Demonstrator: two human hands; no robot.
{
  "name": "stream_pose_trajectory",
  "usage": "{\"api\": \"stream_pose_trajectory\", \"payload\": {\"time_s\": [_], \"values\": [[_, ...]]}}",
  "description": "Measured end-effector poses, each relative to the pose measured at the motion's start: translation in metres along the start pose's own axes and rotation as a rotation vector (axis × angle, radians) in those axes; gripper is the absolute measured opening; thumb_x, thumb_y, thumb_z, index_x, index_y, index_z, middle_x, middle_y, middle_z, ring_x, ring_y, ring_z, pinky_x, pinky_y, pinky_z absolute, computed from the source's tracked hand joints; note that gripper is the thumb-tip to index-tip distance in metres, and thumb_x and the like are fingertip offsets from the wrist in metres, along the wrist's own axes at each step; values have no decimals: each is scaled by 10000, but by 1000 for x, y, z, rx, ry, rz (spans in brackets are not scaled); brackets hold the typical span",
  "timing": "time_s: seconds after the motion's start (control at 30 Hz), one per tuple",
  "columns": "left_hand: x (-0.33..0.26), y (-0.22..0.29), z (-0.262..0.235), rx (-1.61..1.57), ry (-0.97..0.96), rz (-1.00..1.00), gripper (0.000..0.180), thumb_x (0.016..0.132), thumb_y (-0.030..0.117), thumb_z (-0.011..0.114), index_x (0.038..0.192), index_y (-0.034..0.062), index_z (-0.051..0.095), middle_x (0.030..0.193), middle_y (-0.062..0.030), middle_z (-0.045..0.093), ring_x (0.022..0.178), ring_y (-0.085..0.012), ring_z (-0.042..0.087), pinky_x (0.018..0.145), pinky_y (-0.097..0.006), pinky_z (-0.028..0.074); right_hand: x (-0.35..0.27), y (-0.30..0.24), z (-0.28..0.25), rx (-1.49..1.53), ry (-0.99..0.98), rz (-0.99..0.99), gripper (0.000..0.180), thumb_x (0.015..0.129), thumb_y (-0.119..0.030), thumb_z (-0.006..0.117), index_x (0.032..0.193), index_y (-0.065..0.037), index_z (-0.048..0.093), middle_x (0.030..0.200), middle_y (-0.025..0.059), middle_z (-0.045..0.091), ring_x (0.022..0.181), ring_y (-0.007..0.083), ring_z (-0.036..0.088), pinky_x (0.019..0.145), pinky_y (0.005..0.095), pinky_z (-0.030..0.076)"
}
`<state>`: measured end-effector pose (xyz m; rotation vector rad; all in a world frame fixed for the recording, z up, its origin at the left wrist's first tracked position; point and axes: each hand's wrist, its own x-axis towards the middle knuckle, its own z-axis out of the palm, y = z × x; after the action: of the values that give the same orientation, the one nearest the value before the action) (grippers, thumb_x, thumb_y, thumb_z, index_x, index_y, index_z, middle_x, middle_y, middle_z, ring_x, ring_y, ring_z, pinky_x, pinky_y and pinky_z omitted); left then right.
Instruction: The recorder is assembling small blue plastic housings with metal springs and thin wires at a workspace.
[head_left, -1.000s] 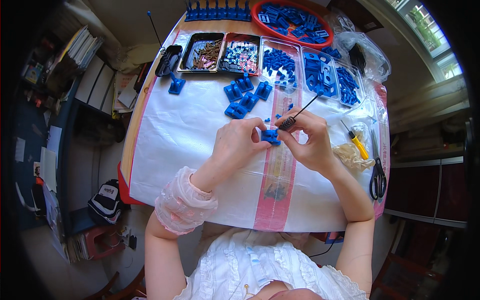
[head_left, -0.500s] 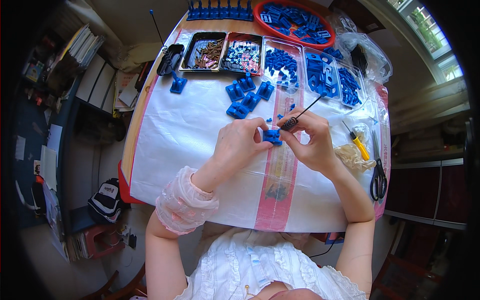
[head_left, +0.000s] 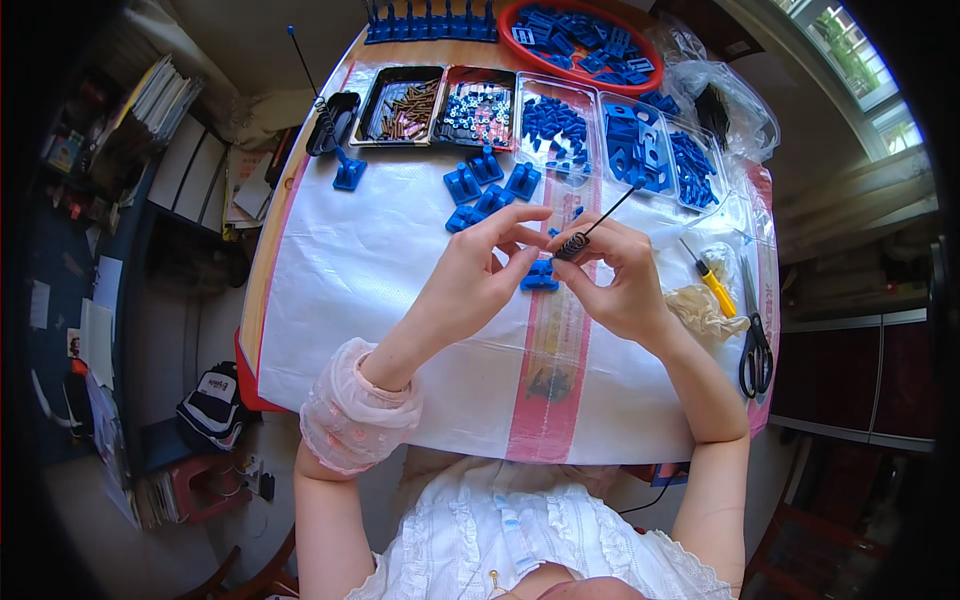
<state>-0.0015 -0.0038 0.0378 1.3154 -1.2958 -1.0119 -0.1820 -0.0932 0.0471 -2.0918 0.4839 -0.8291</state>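
Observation:
My right hand [head_left: 620, 285] pinches a thin black rod with a coiled spring [head_left: 575, 243] at its near end; the rod slants up and to the right. My left hand [head_left: 480, 275] has its fingertips at that spring end, thumb and forefinger closing around it. A small blue plastic part [head_left: 540, 278] lies on the white table cover [head_left: 380, 290] just below both hands, not held. Several more blue parts [head_left: 485, 185] lie grouped a little farther back.
Trays of brown pins [head_left: 405, 105], small beads [head_left: 475, 105] and blue parts [head_left: 555, 125] line the far edge, with a red bowl [head_left: 585, 40] behind. A yellow-handled screwdriver [head_left: 712, 285], a pale glove [head_left: 700, 312] and scissors [head_left: 755, 345] lie at right. A blue stand with a black rod [head_left: 345, 170] is at left.
Both hands have lifted off the blue part, which now lies alone on the cover. The spring end of the rod sits between the fingertips of both hands.

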Motion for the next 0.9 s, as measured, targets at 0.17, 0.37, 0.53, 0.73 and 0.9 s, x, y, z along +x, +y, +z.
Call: {"api": "stream_pose_trajectory", "payload": {"time_s": [0.17,0.37,0.53,0.73,0.9], "values": [[0,-4,2,-28,-40,0,430,934,-26,551,1354,67,570,1063,-72,734,729,-38,561,613,-186,428,-1,1,-1,3,1,-5,148,772,93,705,916,66,687,899,121,663,736,188,715,653,268,554],[-4,8,6,4,-25,100,486,927,40,610,1406,74,534,1038,-89,737,655,-48,553,563,-216,429,-1,1,1,19,19,-8,151,759,105,708,901,68,671,939,116,639,765,187,705,662,261,564],[-5,10,18,217,84,386,491,943,94,657,1422,83,547,906,-114,730,574,-109,585,528,-279,457,0,-4,1,27,5,-35,161,751,112,707,897,78,650,957,114,627,763,191,697,663,262,576],[-1,7,21,288,104,364,378,969,72,629,1346,73,625,823,-93,723,509,-120,587,476,-279,459,-3,5,0,26,23,-26,165,749,112,699,903,86,645,957,118,628,773,196,700,651,264,562],[-1,8,19,208,82,300,331,988,114,625,1316,74,650,806,-68,727,446,-91,549,409,-253,440,-1,-1,0,-52,20,-31,165,752,89,712,903,86,644,943,129,629,754,219,686,648,290,542]]}}
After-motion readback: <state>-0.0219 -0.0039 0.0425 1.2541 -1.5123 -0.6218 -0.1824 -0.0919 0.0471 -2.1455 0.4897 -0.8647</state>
